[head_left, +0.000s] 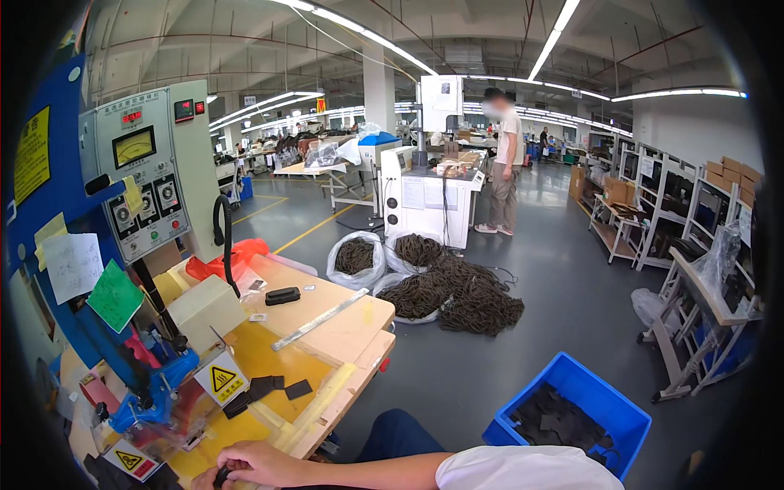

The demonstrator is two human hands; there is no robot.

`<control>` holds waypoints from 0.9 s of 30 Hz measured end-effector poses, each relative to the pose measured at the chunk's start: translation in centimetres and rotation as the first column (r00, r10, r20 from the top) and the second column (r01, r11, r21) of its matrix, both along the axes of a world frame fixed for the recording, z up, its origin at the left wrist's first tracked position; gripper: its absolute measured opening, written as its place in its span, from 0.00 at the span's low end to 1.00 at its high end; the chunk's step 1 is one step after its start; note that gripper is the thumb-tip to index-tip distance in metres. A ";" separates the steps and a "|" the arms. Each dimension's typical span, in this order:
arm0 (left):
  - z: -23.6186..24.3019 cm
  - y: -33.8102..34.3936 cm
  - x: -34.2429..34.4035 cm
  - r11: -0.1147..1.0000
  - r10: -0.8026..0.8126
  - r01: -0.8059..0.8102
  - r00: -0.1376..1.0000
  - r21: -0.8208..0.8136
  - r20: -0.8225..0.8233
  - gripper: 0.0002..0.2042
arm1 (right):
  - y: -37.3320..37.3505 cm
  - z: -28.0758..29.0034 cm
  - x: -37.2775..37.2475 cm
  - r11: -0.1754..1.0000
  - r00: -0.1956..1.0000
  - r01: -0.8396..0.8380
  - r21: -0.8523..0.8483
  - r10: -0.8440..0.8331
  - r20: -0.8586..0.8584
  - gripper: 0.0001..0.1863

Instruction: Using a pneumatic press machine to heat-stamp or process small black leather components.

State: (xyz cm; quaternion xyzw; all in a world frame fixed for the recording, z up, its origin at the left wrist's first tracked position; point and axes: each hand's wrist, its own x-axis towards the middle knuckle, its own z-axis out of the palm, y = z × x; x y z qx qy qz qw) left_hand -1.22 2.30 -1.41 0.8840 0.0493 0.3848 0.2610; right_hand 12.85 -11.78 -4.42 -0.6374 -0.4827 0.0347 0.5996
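Observation:
At the bottom left, over the near part of the yellow-topped worktable [320,367], my right hand [265,464] has its fingers curled closed on a small black piece [221,477]. Just left of that piece, part of my left hand [202,480] shows at the lower edge, its fingers pinching the same piece; the rest is cut off. Flat black rectangular pieces [298,389] lie on the table beyond my hands. The blue clamp part [155,400] of a bench machine stands close by, with a hazard sign [220,378] at its front.
A machine control panel [139,175] rises at the left. On the table lie a metal ruler [318,319] and a black oblong case [282,296]. A blue bin [496,433] of black pieces stands at my right. Dark cord heaps [469,294] lie on the floor; a person [506,155] stands beyond.

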 end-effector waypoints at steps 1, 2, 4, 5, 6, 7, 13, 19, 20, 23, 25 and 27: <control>0.0 0.0 0.0 1.000 -0.005 0.005 1.000 0.006 0.004 0.15 | 0.0 0.0 0.0 1.000 1.000 -0.006 -0.001 0.006 0.012 0.12; -0.1 0.1 0.0 1.000 -0.007 0.007 1.000 0.007 0.003 0.15 | 0.0 0.1 0.0 1.000 1.000 -0.004 -0.001 0.004 0.011 0.12; -0.2 0.2 0.1 1.000 -0.010 0.010 1.000 0.009 -0.001 0.14 | 0.0 0.3 0.0 1.000 1.000 -0.004 0.023 0.003 0.028 0.12; -0.2 0.2 0.1 1.000 -0.011 0.011 1.000 0.010 -0.002 0.14 | -0.1 0.4 -0.1 1.000 1.000 -0.003 0.025 0.002 0.027 0.12; -0.3 0.3 0.2 1.000 -0.008 0.008 1.000 0.024 0.007 0.14 | -0.1 0.6 -0.1 1.000 1.000 -0.002 0.018 0.002 0.015 0.11; -0.2 0.3 0.2 0.999 -0.006 0.006 1.000 0.037 0.016 0.14 | -0.2 0.7 -0.2 1.000 1.000 -0.001 0.012 0.001 0.003 0.11; 0.4 -0.3 0.0 1.000 0.005 -0.005 1.000 0.000 -0.015 0.13 | -0.5 1.1 -0.4 0.999 1.000 0.018 0.036 -0.019 0.021 0.11; -0.1 -0.4 0.6 0.997 0.020 -0.020 1.000 -0.081 -0.003 0.14 | -0.7 0.4 0.1 0.999 0.999 0.023 -0.048 -0.021 0.040 0.12; -0.2 -0.4 0.4 0.994 0.036 -0.037 0.999 -0.106 -0.010 0.12 | -0.9 0.3 0.1 0.999 0.999 -0.027 -0.043 0.025 -0.031 0.12; -0.2 0.3 -0.1 0.988 -0.008 0.012 1.000 -0.157 0.028 0.13 | -0.7 0.5 -0.2 0.999 0.992 0.000 -0.035 -0.004 -0.130 0.16; 0.1 0.7 -0.5 0.994 0.038 -0.035 0.999 -0.107 0.029 0.15 | -0.6 1.1 0.1 0.999 0.976 -0.019 0.035 0.026 -0.214 0.20; 0.2 1.0 -0.7 0.995 0.099 -0.099 0.994 -0.012 0.038 0.16 | -0.6 1.9 1.3 0.995 0.934 -0.089 0.038 0.096 -0.345 0.21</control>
